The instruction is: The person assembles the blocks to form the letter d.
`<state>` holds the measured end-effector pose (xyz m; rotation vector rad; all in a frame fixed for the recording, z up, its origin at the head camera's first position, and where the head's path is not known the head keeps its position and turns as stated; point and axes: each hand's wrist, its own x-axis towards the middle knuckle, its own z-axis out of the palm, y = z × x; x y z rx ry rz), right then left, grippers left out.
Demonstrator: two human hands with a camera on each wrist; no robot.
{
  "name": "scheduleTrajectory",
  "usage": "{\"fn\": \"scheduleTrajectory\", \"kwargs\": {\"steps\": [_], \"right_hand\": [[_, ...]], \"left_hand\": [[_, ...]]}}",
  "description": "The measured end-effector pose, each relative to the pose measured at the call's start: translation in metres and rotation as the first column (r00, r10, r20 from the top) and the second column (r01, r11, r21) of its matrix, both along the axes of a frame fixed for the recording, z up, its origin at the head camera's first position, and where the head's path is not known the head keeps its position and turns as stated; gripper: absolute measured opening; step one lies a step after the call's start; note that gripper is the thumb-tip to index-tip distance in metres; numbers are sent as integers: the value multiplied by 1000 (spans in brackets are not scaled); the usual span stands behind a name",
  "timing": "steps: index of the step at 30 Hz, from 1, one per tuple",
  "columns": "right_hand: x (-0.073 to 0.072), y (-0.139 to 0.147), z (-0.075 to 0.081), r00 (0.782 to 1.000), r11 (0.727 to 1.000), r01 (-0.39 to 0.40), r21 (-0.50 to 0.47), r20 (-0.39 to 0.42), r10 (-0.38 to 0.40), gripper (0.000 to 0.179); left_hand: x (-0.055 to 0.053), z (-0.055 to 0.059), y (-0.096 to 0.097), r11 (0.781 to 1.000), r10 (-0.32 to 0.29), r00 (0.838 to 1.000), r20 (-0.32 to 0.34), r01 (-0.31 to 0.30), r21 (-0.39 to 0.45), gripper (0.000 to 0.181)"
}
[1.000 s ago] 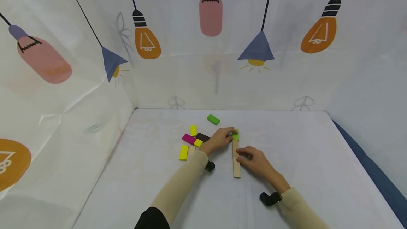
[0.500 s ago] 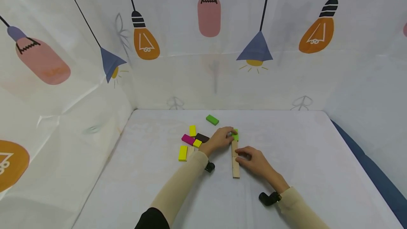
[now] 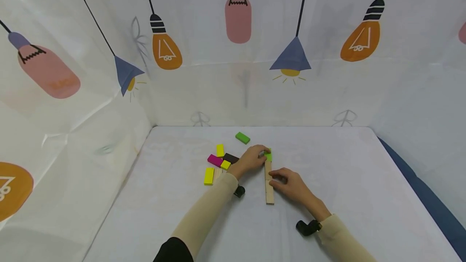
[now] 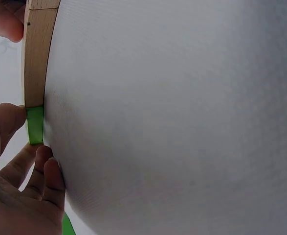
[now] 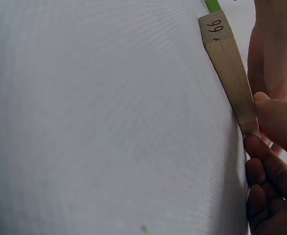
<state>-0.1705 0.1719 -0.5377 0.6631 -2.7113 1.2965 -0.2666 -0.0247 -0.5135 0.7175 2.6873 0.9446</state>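
Observation:
A straight row of wooden blocks (image 3: 269, 194) lies on the white table, its far end formed by a light green block (image 3: 269, 157). My left hand (image 3: 250, 160) pinches this green block, thumb at its near corner and index finger at its far end, as the left wrist view shows. My right hand (image 3: 293, 185) rests its thumb and index fingertips on the right side of the row, around the seam between the wooden blocks. In the right wrist view, the near wooden block (image 5: 230, 73) has digits marked on its end.
Left of the row lie loose blocks: a magenta block (image 3: 214, 160), a dark block (image 3: 230, 157), several yellow blocks (image 3: 209, 176), and a plain wooden block (image 3: 217, 173) partly behind the left sleeve. Farther back lies another green block (image 3: 242, 138). A lamp-patterned sheet (image 3: 204, 92) hangs behind the table.
Both hands keep their places on the row. Only the head view has shifted very slightly.

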Motion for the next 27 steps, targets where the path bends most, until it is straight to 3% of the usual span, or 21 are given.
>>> {"fn": "scheduleTrajectory", "kwargs": {"steps": [14,18,23,27], "right_hand": [[1,1,-2,1000,1000,12,11,-7,-11,30],[1,2,-1,1000,1000,14,15,9,-14,30],[1,2,2,999,1000,7,14,34,-8,31],[0,2,2,1000,1000,-9,-4,12,10,32]], "left_hand": [[-10,4,-12,1000,13,1000,-25,-13,4,30],[-16,4,-21,997,83,993,-87,-83,0,33],[-21,3,-30,977,211,965,-157,-205,53,38],[-26,1,-34,939,318,940,-121,-295,179,44]]}}
